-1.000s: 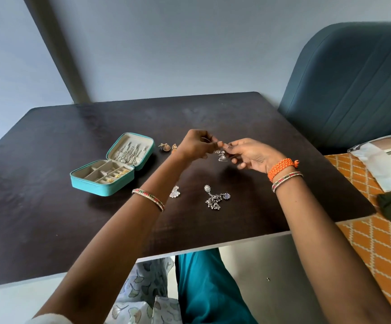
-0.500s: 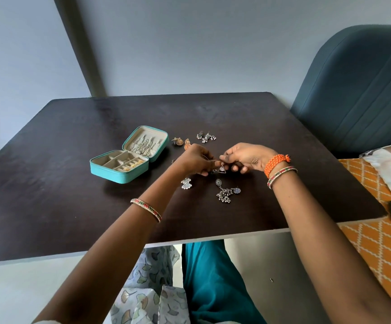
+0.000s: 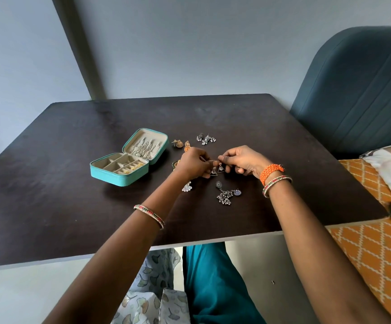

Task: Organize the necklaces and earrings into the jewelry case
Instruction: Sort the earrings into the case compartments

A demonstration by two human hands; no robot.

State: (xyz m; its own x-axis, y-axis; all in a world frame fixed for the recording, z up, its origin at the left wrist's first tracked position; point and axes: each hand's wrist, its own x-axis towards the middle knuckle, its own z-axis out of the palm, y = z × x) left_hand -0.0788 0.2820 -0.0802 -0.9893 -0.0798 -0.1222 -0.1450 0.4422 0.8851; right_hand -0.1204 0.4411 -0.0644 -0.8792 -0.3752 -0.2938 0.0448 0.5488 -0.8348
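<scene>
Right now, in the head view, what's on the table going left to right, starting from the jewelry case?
Jewelry case → gold earrings → left hand → triangle earrings, pinched by both hands → right hand. The two silver earring clusters lie in the same span as the hands, so I left them out.

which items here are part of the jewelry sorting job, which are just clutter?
Job:
- open teal jewelry case
- pair of silver triangular earrings, pinched between left hand and right hand
- loose silver and gold earrings on dark wooden table

Lying about:
- blue upholstered chair
- orange patterned cloth
</scene>
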